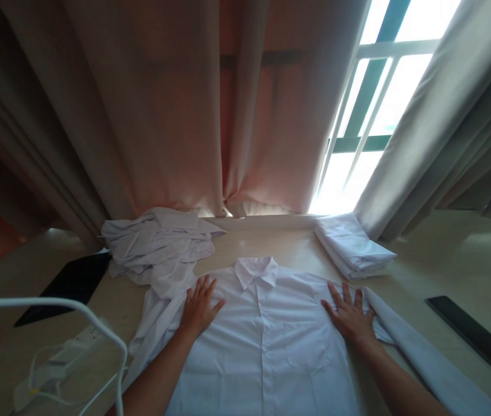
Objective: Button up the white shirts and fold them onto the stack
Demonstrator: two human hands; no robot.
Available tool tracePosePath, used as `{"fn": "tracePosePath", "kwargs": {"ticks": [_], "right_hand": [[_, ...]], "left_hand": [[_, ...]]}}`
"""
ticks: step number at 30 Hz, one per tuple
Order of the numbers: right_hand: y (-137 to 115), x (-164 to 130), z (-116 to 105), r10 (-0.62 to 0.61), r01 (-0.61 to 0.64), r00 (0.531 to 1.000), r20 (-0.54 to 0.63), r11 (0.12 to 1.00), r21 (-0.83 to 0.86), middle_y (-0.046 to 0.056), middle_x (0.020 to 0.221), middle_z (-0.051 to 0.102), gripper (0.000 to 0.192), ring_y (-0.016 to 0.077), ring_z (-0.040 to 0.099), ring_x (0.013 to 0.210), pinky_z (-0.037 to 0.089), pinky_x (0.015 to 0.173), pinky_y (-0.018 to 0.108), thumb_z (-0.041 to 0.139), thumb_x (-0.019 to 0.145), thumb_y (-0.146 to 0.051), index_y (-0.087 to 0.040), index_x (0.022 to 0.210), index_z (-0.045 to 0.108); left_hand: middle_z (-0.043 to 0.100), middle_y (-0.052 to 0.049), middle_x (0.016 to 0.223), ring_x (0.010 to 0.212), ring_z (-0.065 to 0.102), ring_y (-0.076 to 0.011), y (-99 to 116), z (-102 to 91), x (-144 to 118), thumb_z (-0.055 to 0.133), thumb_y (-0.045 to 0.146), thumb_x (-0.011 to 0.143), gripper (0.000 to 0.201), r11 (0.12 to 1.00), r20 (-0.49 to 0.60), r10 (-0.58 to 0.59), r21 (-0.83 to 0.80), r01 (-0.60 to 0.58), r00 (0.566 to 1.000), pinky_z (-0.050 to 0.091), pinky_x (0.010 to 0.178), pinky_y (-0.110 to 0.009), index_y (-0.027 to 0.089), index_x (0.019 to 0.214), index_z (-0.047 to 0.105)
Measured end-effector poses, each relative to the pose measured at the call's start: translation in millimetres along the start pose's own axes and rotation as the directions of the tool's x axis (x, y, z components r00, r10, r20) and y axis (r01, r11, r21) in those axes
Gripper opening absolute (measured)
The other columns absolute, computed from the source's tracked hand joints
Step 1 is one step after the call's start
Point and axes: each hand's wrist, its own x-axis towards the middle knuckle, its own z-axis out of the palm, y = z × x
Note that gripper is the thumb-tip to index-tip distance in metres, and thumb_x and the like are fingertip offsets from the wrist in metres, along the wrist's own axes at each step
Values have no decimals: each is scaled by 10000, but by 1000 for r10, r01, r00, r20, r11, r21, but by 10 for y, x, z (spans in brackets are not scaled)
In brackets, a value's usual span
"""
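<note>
A white button-up shirt [245,346] lies front side up on the table, its collar toward the window and a chest pocket on the right half. My left hand [199,306] rests flat on its left shoulder area, fingers spread. On the opposite shoulder, near the sleeve seam, my right hand [349,312] also lies flat with fingers apart. The right sleeve stretches out toward the lower right corner. The left sleeve lies partly behind my left forearm. The shirt's lower end runs out of view.
A crumpled pile of white garments [162,240] sits at the back left, a folded white stack [353,245] at the back right. Left are a black flat sheet [69,283], a power strip [76,346] and a white cable [98,320]. A dark flat bar [473,332] lies right. Curtains [176,115] hang behind.
</note>
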Motion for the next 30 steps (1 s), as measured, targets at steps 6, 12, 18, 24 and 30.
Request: {"fn": "tracePosePath", "kwargs": {"ticks": [6, 12, 18, 24, 30], "right_hand": [[15, 55, 30, -36, 35, 999, -33, 999, -13, -64, 1660, -127, 695, 435, -62, 1496, 122, 1056, 753, 165, 906, -748, -490, 1544, 68], [27, 79, 28, -79, 78, 996, -28, 996, -30, -44, 1669, -72, 701, 440, -33, 1494, 120, 1067, 740, 161, 905, -758, -486, 1546, 73], [44, 99, 63, -64, 63, 998, -23, 997, -42, -50, 1668, -74, 707, 432, -9, 1495, 93, 1082, 729, 155, 901, -766, -488, 1545, 70], [52, 104, 79, -59, 59, 998, -6, 998, -25, -49, 1670, -54, 716, 422, -17, 1499, 83, 1094, 718, 148, 894, -776, -487, 1545, 80], [51, 85, 73, -68, 68, 998, -8, 997, -28, -45, 1669, -73, 706, 418, -24, 1501, 93, 1091, 720, 115, 906, -758, -474, 1551, 73]], "left_hand": [[150, -54, 1660, 1531, 69, -298, -4, 83, 64, 342, 608, 958, 683, 999, -43, 4, 33, -2, 999, 146, 1190, -550, 312, 1565, 239], [150, -61, 1659, 1529, 94, -284, -7, 112, 101, 335, 611, 958, 697, 999, -67, -17, 28, 19, 998, 164, 1193, -538, 302, 1572, 215], [168, -57, 1656, 1524, 131, -273, -41, 161, 85, 314, 586, 974, 644, 1000, -68, -9, 12, 10, 998, 166, 1192, -539, 312, 1555, 265], [156, -57, 1659, 1524, 126, -280, -54, 192, 74, 327, 597, 966, 657, 1000, -64, -9, 0, 9, 998, 165, 1194, -537, 300, 1550, 279], [173, -57, 1655, 1525, 124, -264, -64, 231, 73, 362, 578, 958, 711, 1000, -78, -19, 7, 20, 997, 150, 1205, -514, 275, 1577, 188]]}}
